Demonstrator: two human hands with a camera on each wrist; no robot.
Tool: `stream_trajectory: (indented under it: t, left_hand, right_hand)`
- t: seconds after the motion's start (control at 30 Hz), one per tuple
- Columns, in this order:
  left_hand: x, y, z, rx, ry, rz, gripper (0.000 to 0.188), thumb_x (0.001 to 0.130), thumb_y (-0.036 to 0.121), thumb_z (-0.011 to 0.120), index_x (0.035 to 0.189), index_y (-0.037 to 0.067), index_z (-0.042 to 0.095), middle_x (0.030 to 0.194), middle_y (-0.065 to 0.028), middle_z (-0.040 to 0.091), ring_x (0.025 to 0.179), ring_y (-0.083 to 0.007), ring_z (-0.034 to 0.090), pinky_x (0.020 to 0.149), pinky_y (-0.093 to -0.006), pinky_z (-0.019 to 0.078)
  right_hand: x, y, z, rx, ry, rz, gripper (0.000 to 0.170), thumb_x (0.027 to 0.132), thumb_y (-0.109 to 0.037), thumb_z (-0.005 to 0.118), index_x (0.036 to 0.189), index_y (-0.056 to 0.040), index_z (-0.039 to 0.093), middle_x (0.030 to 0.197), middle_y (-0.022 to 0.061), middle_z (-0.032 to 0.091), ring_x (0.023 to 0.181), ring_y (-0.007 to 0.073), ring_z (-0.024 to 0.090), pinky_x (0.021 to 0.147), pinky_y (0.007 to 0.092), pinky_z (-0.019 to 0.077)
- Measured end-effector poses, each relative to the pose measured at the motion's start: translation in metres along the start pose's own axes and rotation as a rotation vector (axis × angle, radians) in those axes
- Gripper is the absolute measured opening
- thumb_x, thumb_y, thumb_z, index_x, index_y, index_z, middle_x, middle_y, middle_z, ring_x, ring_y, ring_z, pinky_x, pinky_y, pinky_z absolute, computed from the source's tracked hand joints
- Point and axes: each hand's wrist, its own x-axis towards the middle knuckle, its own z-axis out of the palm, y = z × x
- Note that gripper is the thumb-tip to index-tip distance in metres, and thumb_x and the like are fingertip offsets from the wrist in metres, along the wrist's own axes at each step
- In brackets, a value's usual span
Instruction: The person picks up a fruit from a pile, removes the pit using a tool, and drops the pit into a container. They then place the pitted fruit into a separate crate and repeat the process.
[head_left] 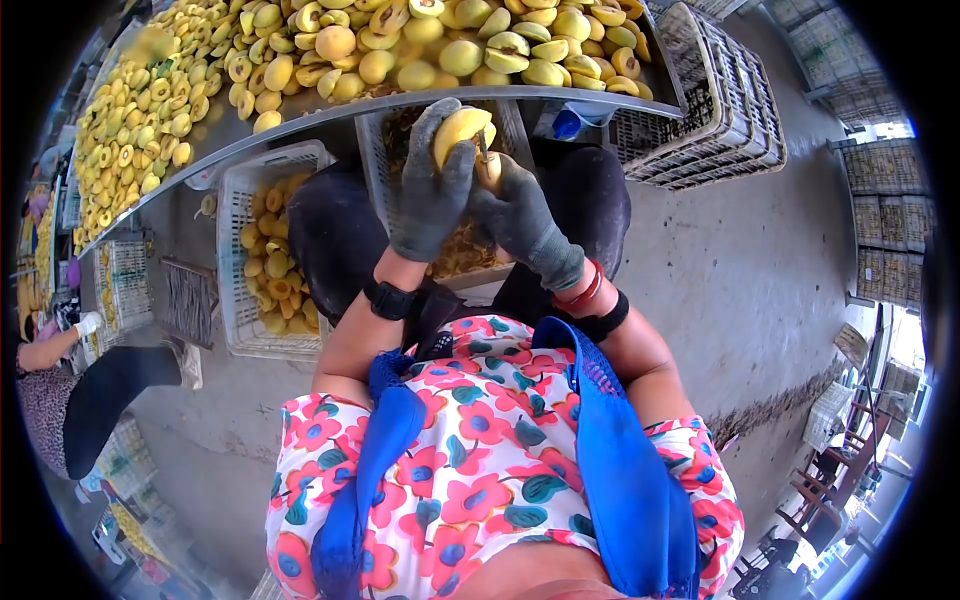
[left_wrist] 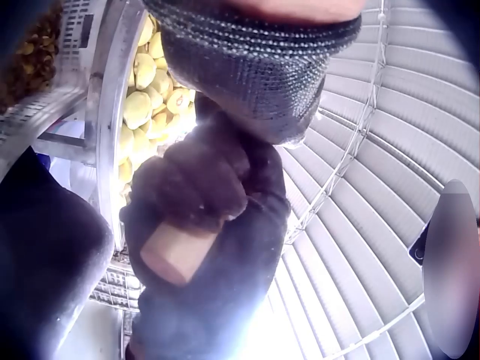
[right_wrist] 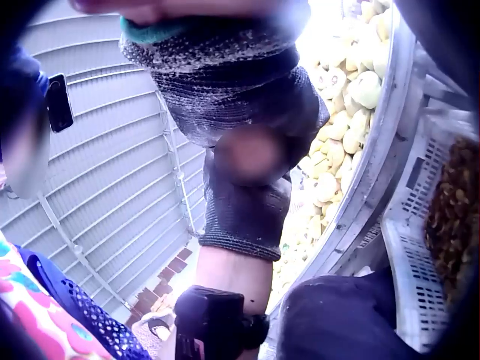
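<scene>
In the head view my left hand (head_left: 432,190), in a grey glove, holds a yellow peach (head_left: 462,132) above the crate between the knees. My right hand (head_left: 525,215), gloved too, grips a wooden-handled tool (head_left: 489,172). Its thin metal shaft meets the peach's right side; the tip is hidden. The left wrist view shows the right hand's fingers curled round the wooden handle (left_wrist: 180,251). From the right wrist, the blurred handle end (right_wrist: 251,154) sticks out of the fist, with the left glove (right_wrist: 246,214) behind it.
A metal-edged table (head_left: 400,98) heaped with halved and whole peaches (head_left: 460,58) spans the front. A crate of peach pieces (head_left: 232,250) stands left, and a crate of brown scraps (head_left: 375,150) sits between the knees. Stacked crates (head_left: 735,100) are at right; another person (head_left: 100,400) works at far left.
</scene>
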Motion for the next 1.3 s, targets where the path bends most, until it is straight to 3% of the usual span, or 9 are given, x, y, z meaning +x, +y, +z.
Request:
stream_trajectory:
  t: [0.23,0.3,0.4,0.47,0.63,0.7,0.83,1.2,1.3]
  left_hand:
    - [0.001,0.005,0.003,-0.041,0.034,-0.121,0.038,0.092,0.020,0.054,0.122,-0.002,0.050,0.120,-0.0168,0.056,0.113,-0.0268,0.055,0.095,-0.0356,0.0458]
    - [0.003,0.005,0.002,0.001,0.021,-0.115,0.037,0.092,0.019,0.054,0.123,-0.002,0.051,0.119,-0.0160,0.057,0.111,-0.0269,0.056,0.095,-0.0354,0.0458]
    - [0.000,-0.010,-0.001,-0.037,0.005,-0.029,0.038,0.092,0.017,0.054,0.125,-0.002,0.051,0.122,-0.0158,0.056,0.111,-0.0273,0.055,0.097,-0.0353,0.0448]
    - [0.000,-0.013,-0.001,-0.059,0.010,-0.086,0.038,0.093,0.019,0.056,0.125,-0.001,0.051,0.122,-0.0161,0.056,0.110,-0.0267,0.055,0.096,-0.0361,0.0451]
    - [-0.001,-0.019,0.004,-0.033,0.033,-0.130,0.037,0.092,0.018,0.057,0.123,-0.001,0.052,0.121,-0.0147,0.057,0.110,-0.0269,0.056,0.096,-0.0368,0.0446]
    - [-0.002,-0.021,0.004,-0.107,0.026,-0.205,0.036,0.092,0.018,0.057,0.123,-0.001,0.053,0.121,-0.0142,0.057,0.110,-0.0259,0.056,0.096,-0.0359,0.0448]
    - [0.000,-0.028,-0.006,-0.218,-0.064,-0.196,0.035,0.093,0.022,0.057,0.120,-0.001,0.054,0.119,-0.0122,0.058,0.108,-0.0225,0.057,0.093,-0.0335,0.0467]
    - [-0.014,-0.039,-0.006,-0.309,0.039,-0.184,0.051,0.093,0.039,0.056,0.123,-0.002,0.049,0.114,-0.0166,0.060,0.102,-0.0256,0.061,0.089,-0.0359,0.0502]
    - [-0.012,-0.030,-0.004,-0.244,0.089,-0.129,0.050,0.093,0.037,0.057,0.123,-0.002,0.049,0.114,-0.0166,0.060,0.102,-0.0259,0.061,0.090,-0.0357,0.0498]
  right_hand:
    - [-0.001,-0.002,-0.004,-0.101,-0.044,0.036,0.023,0.085,-0.006,0.061,0.107,-0.0011,0.057,0.087,0.0067,0.061,0.080,0.0120,0.058,0.068,0.0305,0.0486]
    - [0.001,0.000,-0.006,0.163,-0.041,0.168,0.025,0.084,-0.005,0.061,0.108,-0.0007,0.057,0.088,0.0067,0.061,0.081,0.0127,0.058,0.068,0.0310,0.0489]
    - [0.008,0.020,-0.007,-0.030,-0.080,-0.144,0.027,0.085,-0.006,0.056,0.111,0.0005,0.055,0.088,0.0043,0.062,0.079,0.0100,0.056,0.067,0.0286,0.0482]
    - [0.002,-0.015,-0.018,0.097,-0.238,0.245,0.031,0.084,-0.005,0.057,0.113,0.0027,0.054,0.087,0.0040,0.062,0.080,0.0087,0.055,0.068,0.0280,0.0489]
    - [0.008,-0.005,-0.009,-0.091,-0.173,-0.026,0.025,0.087,-0.006,0.057,0.111,0.0017,0.054,0.078,0.0040,0.060,0.066,0.0076,0.055,0.055,0.0257,0.0462]
    - [0.007,-0.011,-0.016,0.045,-0.291,0.243,0.022,0.089,-0.008,0.057,0.108,0.0007,0.055,0.071,0.0036,0.058,0.059,0.0079,0.054,0.050,0.0252,0.0444]
    - [0.005,-0.007,-0.029,0.427,-0.520,0.311,0.016,0.089,-0.013,0.056,0.100,-0.0010,0.055,0.064,0.0003,0.054,0.050,0.0078,0.051,0.042,0.0237,0.0392]
    - [0.008,-0.014,-0.003,-0.292,-0.214,-0.045,0.023,0.087,-0.009,0.052,0.108,0.0003,0.049,0.059,0.0011,0.053,0.043,0.0101,0.051,0.037,0.0244,0.0394]
    - [0.002,-0.033,-0.012,0.011,-0.386,0.181,0.022,0.086,-0.010,0.052,0.105,0.0010,0.048,0.058,0.0029,0.053,0.041,0.0113,0.051,0.036,0.0256,0.0409]
